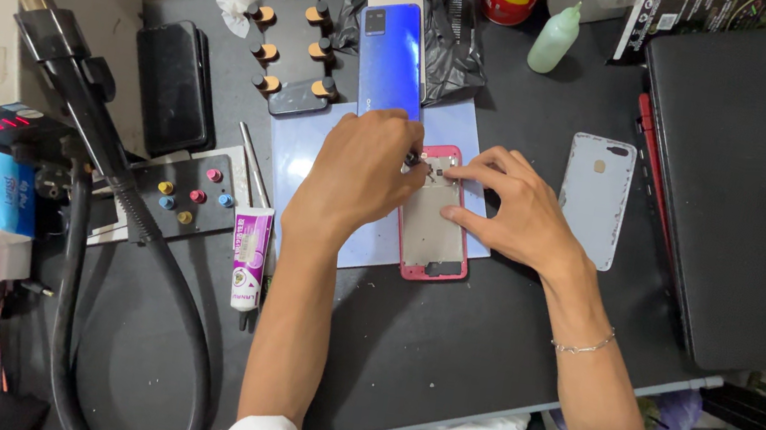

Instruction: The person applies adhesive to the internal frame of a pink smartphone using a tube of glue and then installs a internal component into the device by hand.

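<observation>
An opened phone with a red frame [432, 236] lies on a pale blue mat [312, 149] at the middle of the dark table. My left hand [358, 176] is curled over the phone's upper left corner, fingers closed on a small dark tool that touches its top edge. My right hand [510, 209] rests on the phone's right side, its fingers pressing the frame flat. A shiny blue phone back [391, 60] lies just beyond my left hand. A grey back cover [594, 198] lies to the right of my right hand.
A closed black laptop [762, 181] fills the right side. A glue tube [248, 256], metal tweezers [254, 165], a switch box with coloured knobs [188, 196] and a black holder with orange pegs [291, 55] sit left. A hot-air hose [145, 250] curves across the left front. A green bottle [554, 38] stands behind.
</observation>
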